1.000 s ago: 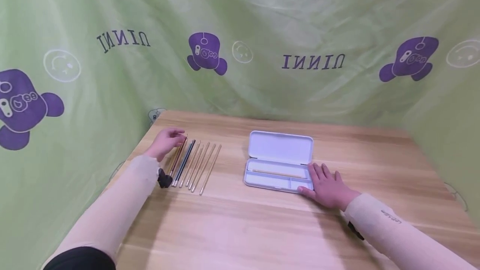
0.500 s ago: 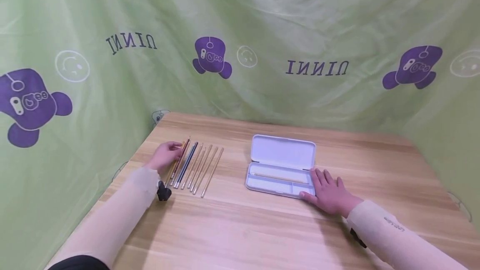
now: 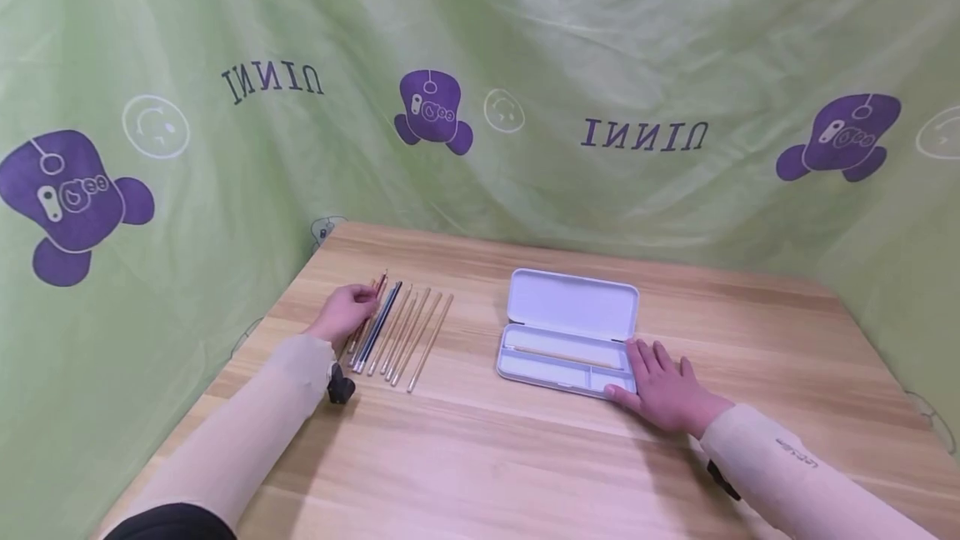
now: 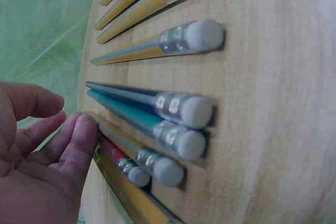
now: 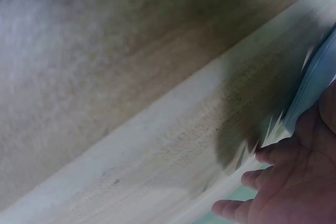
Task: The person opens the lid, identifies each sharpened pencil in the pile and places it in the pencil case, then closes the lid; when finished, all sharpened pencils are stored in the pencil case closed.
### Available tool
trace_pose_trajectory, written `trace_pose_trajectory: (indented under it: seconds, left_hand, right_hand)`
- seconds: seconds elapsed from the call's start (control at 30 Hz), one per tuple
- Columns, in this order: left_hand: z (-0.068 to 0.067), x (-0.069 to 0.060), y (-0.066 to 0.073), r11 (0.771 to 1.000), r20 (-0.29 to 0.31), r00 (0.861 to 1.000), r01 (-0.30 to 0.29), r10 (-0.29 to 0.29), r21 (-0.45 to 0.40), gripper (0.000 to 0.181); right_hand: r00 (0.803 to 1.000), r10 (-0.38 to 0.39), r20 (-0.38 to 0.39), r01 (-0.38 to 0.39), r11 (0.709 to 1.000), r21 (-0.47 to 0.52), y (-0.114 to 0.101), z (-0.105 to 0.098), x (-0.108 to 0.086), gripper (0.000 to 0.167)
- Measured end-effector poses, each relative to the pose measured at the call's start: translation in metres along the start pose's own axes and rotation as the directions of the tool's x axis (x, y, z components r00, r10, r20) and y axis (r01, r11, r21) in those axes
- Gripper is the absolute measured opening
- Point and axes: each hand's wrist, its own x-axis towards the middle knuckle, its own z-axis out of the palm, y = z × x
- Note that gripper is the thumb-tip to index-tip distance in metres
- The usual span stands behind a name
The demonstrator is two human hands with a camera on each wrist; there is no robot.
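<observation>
In the head view my left hand (image 3: 347, 312) is at the leftmost pencils, fingers loosely bent. The left wrist view shows its fingertips (image 4: 84, 129) touching a yellow pencil (image 4: 126, 140) beside a red pencil (image 4: 118, 156); a gap separates the thumb from the other fingers. A teal pencil (image 4: 131, 118) and a dark blue pencil (image 4: 131, 97) lie against each other alongside. My right hand (image 3: 670, 390) has its fingers spread and rests against the right end of an open white pencil case (image 3: 573, 302). One wooden pencil (image 3: 566, 357) lies in the case's long compartment.
Several wooden pencils (image 3: 431, 340) lie in a slanted row right of the blue ones, eraser ends toward me. A wood-grain table (image 3: 480, 457) carries everything. Green printed curtain (image 3: 525, 198) hangs behind and at both sides.
My left hand has come down onto the leftmost pencils and shifted slightly right; those pencils now lie closer to the blue pair. My right hand stays at the case. The head view has shifted slightly.
</observation>
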Motion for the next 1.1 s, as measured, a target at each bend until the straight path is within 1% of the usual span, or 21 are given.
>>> trace_pose_trajectory:
  seconds: [0.13, 0.2, 0.3, 0.4, 0.53, 0.63, 0.73, 0.83, 0.93, 1.03, 1.1]
  left_hand:
    - [-0.001, -0.001, 0.003, 0.999, -0.069, 0.997, 0.026, -0.024, 0.02, 0.041]
    - [-0.002, -0.002, 0.004, 0.999, -0.082, 0.996, 0.035, -0.032, 0.03, 0.041]
    - [-0.002, -0.001, 0.004, 0.998, -0.069, 0.997, 0.03, -0.026, 0.058, 0.04]
    - [0.001, 0.002, 0.002, 0.998, -0.053, 0.998, 0.028, -0.026, 0.05, 0.042]
    - [0.003, 0.005, 0.0, 0.998, -0.056, 0.998, 0.042, -0.04, 0.038, 0.046]
    - [0.001, 0.006, -0.001, 0.997, -0.055, 0.997, 0.048, -0.045, 0.054, 0.046]
    - [-0.001, 0.007, 0.002, 0.995, -0.035, 0.998, 0.054, -0.051, 0.089, 0.044]
    - [0.0, 0.006, 0.008, 0.992, -0.015, 0.999, 0.04, -0.039, 0.123, 0.044]
    - [0.003, 0.004, 0.013, 0.988, 0.0, 1.0, 0.004, -0.004, 0.152, 0.045]
    - [0.007, 0.002, 0.014, 0.984, 0.002, 1.0, -0.014, 0.013, 0.18, 0.046]
    - [0.011, 0.002, 0.012, 0.983, -0.009, 1.0, -0.011, 0.013, 0.185, 0.046]
  right_hand:
    - [1.0, 0.006, 0.031, -0.007, 1.0, 0.018, -0.002, -0.004, 0.0, 0.105]
    - [0.999, 0.009, 0.038, -0.01, 1.0, 0.029, -0.002, -0.007, -0.001, 0.105]
    - [0.999, 0.008, 0.037, -0.009, 1.0, 0.028, -0.001, -0.007, -0.001, 0.106]
    - [0.999, 0.012, 0.031, -0.013, 1.0, 0.026, 0.001, -0.005, -0.001, 0.109]
    - [0.999, 0.013, 0.031, -0.014, 0.999, 0.033, 0.002, -0.003, 0.0, 0.113]
    - [0.999, 0.011, 0.033, -0.012, 0.999, 0.032, 0.001, -0.003, 0.0, 0.116]
    - [0.999, 0.012, 0.038, -0.013, 0.999, 0.035, 0.001, -0.003, 0.0, 0.118]
    - [0.999, 0.009, 0.038, -0.011, 0.999, 0.036, 0.002, -0.003, 0.0, 0.119]
    - [0.999, 0.01, 0.04, -0.011, 0.999, 0.038, 0.002, -0.004, 0.0, 0.119]
    - [0.999, 0.009, 0.04, -0.011, 0.999, 0.042, 0.001, -0.005, -0.001, 0.119]
    - [0.999, 0.008, 0.041, -0.01, 0.999, 0.044, 0.001, -0.005, -0.001, 0.121]
